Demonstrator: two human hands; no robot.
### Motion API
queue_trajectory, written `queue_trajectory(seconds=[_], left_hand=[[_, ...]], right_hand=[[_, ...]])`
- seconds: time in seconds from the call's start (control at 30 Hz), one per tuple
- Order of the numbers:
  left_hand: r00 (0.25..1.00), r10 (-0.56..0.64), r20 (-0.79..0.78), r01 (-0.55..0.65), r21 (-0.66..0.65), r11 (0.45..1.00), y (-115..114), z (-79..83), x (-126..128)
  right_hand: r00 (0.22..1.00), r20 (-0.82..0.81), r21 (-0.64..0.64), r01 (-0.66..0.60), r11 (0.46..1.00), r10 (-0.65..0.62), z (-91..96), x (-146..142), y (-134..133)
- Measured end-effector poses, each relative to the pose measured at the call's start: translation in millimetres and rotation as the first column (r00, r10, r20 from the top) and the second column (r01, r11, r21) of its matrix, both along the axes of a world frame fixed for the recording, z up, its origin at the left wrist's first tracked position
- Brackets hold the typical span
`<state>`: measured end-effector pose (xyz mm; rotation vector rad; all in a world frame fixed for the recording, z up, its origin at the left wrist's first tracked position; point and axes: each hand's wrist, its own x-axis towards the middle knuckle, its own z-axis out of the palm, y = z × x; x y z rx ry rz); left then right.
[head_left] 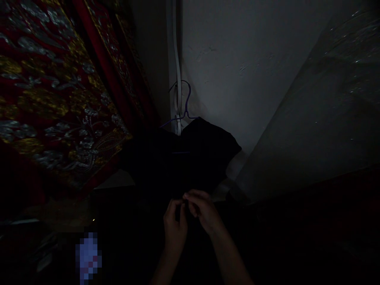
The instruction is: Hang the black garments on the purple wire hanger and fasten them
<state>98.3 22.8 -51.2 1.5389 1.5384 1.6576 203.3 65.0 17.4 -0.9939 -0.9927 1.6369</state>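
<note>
A black garment (204, 154) hangs on a thin purple wire hanger (187, 105) close to the wall. In front of its lower part, my left hand (174, 225) is closed in a pinch, thumb and index finger meeting at the tips. Close beside it, my right hand (203, 209) also pinches, its fingertips almost touching those of the left. Whatever lies between the fingers is lost in the dark; it may be black cloth, but I cannot tell.
Red fabric (59, 91) with gold and silver embroidery hangs at the left. A white cable (175, 47) runs down the pale wall (237, 59) behind the hanger. Clear plastic sheeting (335, 103) covers the right side. A blurred-out bluish item (88, 253) is at lower left.
</note>
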Motion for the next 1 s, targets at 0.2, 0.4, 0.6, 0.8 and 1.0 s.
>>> queue_trajectory(seconds=[0.2,0.4,0.6,0.8,1.0], left_hand=[[0.997,-0.022,-0.073,0.024,0.024,0.999,12,-12.4,3],[0.987,-0.100,-0.123,0.103,0.014,0.995,30,11.7,-14],[0.984,0.006,-0.176,0.056,0.345,0.937,55,123.4,-41],[0.886,0.054,-0.461,0.200,0.486,0.851,78,197.9,-43],[0.889,0.268,-0.372,0.018,0.613,0.790,69,209.6,-49]], right_hand=[[0.985,-0.097,0.277,0.164,0.947,-0.142,102.9,-4,57],[0.981,-0.121,0.420,0.190,0.888,-0.153,133.1,-13,54],[0.992,-0.008,0.496,0.114,0.861,-0.127,120.9,-9,42],[0.982,0.082,0.643,0.078,0.762,-0.170,131.2,-7,43],[0.949,0.195,0.578,0.093,0.811,-0.248,82.8,-11,67]])
